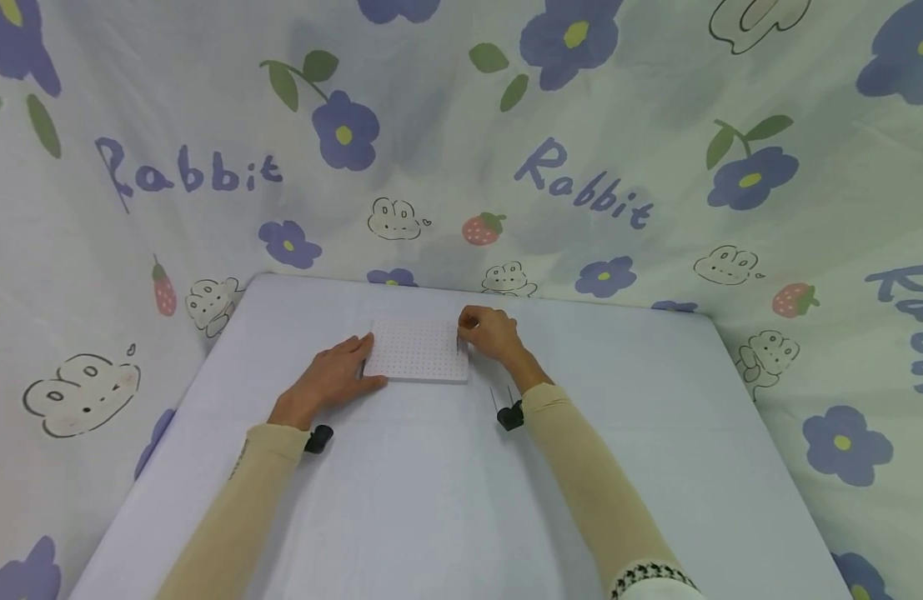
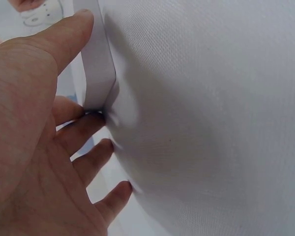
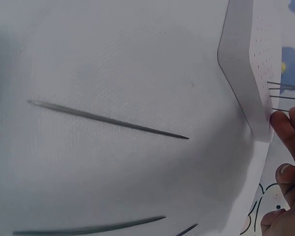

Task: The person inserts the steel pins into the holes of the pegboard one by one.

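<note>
Printed cloth with blue flowers, strawberries and small rabbit drawings (image 1: 551, 167) hangs behind and at both sides of a table covered with plain white fabric (image 1: 446, 500). On this cloth the word "Rabbit" is written in blue letters several times; at the right edge one more word is cut off by the frame. Near the far edge of the table lies a flat white rectangular board with rows of small holes (image 1: 418, 350).

The person's left hand (image 1: 333, 379) rests flat on the table, fingers straight and relaxed, and touches the left edge of the board. The right hand (image 1: 491, 332) is at the right far corner of the board, fingers bent together; they seem to pinch something thin, but from the head camera I cannot tell what it is.

Thin dark metal needles (image 3: 108, 119) lie loose on the fabric, well apart from the board, just in front of the right wrist. In the head view they are only two fine lines (image 1: 501, 396) beside the black wrist camera.

The right wrist view shows what the head view does not: several needles (image 3: 284, 91) stand in the holes of the board, just beside the fingertips (image 3: 285, 125). The left wrist view shows the thick white side of the board (image 2: 99, 64), with the forefinger along it.
</note>
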The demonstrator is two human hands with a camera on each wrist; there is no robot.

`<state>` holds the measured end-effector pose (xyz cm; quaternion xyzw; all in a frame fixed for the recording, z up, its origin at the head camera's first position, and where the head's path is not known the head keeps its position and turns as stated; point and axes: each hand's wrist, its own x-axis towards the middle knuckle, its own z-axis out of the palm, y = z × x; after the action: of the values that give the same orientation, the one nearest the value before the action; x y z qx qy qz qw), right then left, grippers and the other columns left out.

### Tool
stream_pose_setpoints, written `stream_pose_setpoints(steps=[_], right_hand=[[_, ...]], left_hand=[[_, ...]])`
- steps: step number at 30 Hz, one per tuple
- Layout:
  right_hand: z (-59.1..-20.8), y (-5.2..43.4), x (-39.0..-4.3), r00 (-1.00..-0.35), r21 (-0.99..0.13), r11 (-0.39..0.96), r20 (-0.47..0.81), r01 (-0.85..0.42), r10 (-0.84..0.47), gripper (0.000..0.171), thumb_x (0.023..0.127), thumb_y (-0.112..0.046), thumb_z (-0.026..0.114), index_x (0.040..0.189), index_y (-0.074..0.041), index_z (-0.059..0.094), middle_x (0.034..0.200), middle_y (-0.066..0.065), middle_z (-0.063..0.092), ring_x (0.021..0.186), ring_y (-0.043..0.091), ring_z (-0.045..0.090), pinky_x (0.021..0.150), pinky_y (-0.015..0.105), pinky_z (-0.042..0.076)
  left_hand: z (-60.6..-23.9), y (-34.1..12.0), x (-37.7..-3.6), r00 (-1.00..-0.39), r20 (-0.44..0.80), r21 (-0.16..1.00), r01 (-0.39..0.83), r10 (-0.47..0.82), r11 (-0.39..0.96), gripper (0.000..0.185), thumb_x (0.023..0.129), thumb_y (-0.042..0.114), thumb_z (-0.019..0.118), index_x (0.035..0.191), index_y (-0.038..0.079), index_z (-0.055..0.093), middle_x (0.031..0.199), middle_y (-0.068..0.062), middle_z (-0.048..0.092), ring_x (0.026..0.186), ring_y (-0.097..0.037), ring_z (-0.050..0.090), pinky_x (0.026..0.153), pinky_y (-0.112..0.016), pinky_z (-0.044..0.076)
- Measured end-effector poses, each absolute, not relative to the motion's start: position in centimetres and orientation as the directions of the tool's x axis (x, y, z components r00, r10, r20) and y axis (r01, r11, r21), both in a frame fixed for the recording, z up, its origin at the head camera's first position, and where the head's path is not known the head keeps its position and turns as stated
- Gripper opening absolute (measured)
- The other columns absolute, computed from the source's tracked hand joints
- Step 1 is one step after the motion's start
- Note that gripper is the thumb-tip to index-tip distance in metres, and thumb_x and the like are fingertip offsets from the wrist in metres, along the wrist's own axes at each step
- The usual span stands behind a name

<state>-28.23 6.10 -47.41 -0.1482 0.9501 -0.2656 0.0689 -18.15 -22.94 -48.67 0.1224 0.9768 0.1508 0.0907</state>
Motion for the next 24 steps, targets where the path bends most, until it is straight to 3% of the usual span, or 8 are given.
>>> stream_pose_setpoints(steps=[11, 20, 24], right_hand=[[-47.6, 6.3, -28.2, -0.946, -0.498, 0.833, -0.069, -0.242, -0.316, 0.011, 0.095, -0.032, 0.066, 0.098, -0.022, 0.071, 0.098, -0.006, 0.071, 0.093, 0.02, 0.063, 0.102, 0.061, 0.035], [-46.7, 8.7, -28.3, -0.959, -0.582, 0.788, -0.044, -0.202, -0.279, 0.02, 0.096, -0.039, 0.067, 0.105, -0.022, 0.073, 0.102, -0.008, 0.071, 0.098, 0.02, 0.064, 0.106, 0.065, 0.03], [-45.8, 10.9, -27.8, -0.966, -0.636, 0.743, 0.01, -0.206, -0.26, 0.022, 0.097, -0.038, 0.067, 0.107, -0.02, 0.074, 0.104, -0.005, 0.072, 0.099, 0.022, 0.064, 0.103, 0.063, 0.035]], left_hand=[[-48.8, -22.6, -18.3, -0.953, -0.147, 0.327, 0.206, 0.265, 0.922, 0.091, 0.095, 0.05, 0.065, 0.157, -0.003, 0.025, 0.16, -0.027, 0.029, 0.146, -0.048, 0.029, 0.113, -0.066, 0.028], [-48.9, -22.7, -18.5, -0.954, -0.146, 0.326, 0.204, 0.262, 0.923, 0.091, 0.096, 0.049, 0.065, 0.157, -0.003, 0.023, 0.159, -0.027, 0.03, 0.146, -0.048, 0.029, 0.113, -0.069, 0.027], [-48.8, -22.7, -18.5, -0.952, -0.156, 0.327, 0.2, 0.262, 0.923, 0.091, 0.096, 0.049, 0.064, 0.158, -0.003, 0.023, 0.16, -0.027, 0.028, 0.146, -0.048, 0.028, 0.113, -0.068, 0.026]])
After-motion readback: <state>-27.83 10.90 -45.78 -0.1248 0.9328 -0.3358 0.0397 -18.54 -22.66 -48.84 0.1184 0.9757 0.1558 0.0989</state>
